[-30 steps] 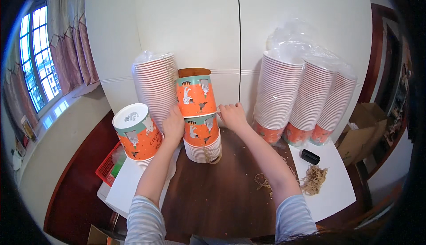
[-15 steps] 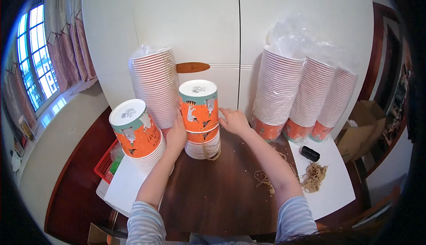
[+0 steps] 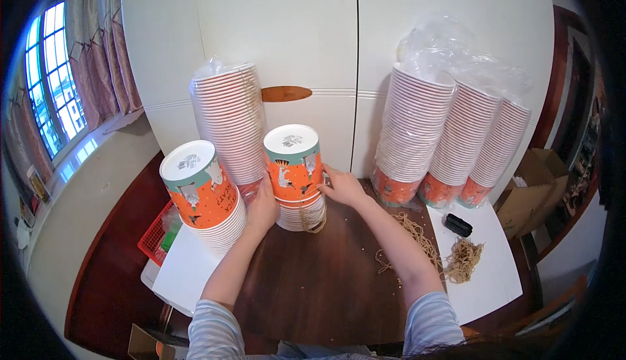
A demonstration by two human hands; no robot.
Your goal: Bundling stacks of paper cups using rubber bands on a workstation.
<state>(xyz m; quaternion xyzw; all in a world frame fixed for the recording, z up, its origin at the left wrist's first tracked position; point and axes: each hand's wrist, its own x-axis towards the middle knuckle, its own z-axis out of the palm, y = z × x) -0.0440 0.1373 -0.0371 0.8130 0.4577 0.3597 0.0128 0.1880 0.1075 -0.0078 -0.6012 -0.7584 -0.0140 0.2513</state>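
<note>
In the middle of the table an upside-down orange paper bucket (image 3: pixel 291 176) with a green band and white base sits over a short stack of nested buckets (image 3: pixel 295 218). My left hand (image 3: pixel 263 205) is curved against its left side, with the fingertips partly hidden behind it. My right hand (image 3: pixel 342 187) grips its right side near the rim, thumb and fingers bent. A loop of tan string or rubber bands (image 3: pixel 314 220) hangs at the stack's lower right. Left of my left forearm stands another upside-down bucket stack (image 3: pixel 205 194), untouched.
A tall plastic-wrapped bucket stack (image 3: pixel 228 119) stands behind, and several more wrapped stacks (image 3: pixel 415 132) at the right. A black object (image 3: pixel 458 225) and tan tangled bands (image 3: pixel 464 260) lie on the right white panel. A red basket (image 3: pixel 154 236) sits beyond the left edge.
The top bucket has slid down over the stack; the orange of the bucket beneath is now covered. My right hand has come lower, against the rim. The view has shifted slightly.
</note>
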